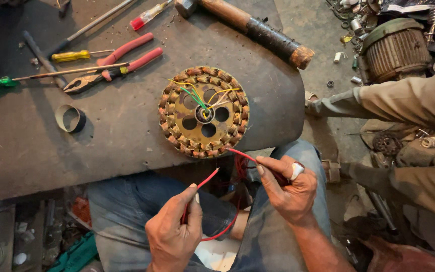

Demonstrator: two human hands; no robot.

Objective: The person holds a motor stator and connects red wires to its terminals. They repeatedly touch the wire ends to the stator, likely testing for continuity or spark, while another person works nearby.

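Observation:
A round fan stator [203, 112] with copper coils around a brass-coloured hub lies on the dark metal worktop [127, 126], with yellow, green and white wires rising from its centre. My left hand [173, 229] pinches a red wire [206, 180] near its free end. My right hand [288, 187], with a large ring on one finger, grips the same red wire close to where it leaves the stator's near edge. The wire loops down between my knees.
Red-handled pliers [112, 68], several screwdrivers [71, 55], a tape roll [70, 118] and a hammer [258, 27] lie on the worktop. Another person's trouser legs [409, 100] and a ribbed motor housing [396, 50] are at right. Clutter covers the floor.

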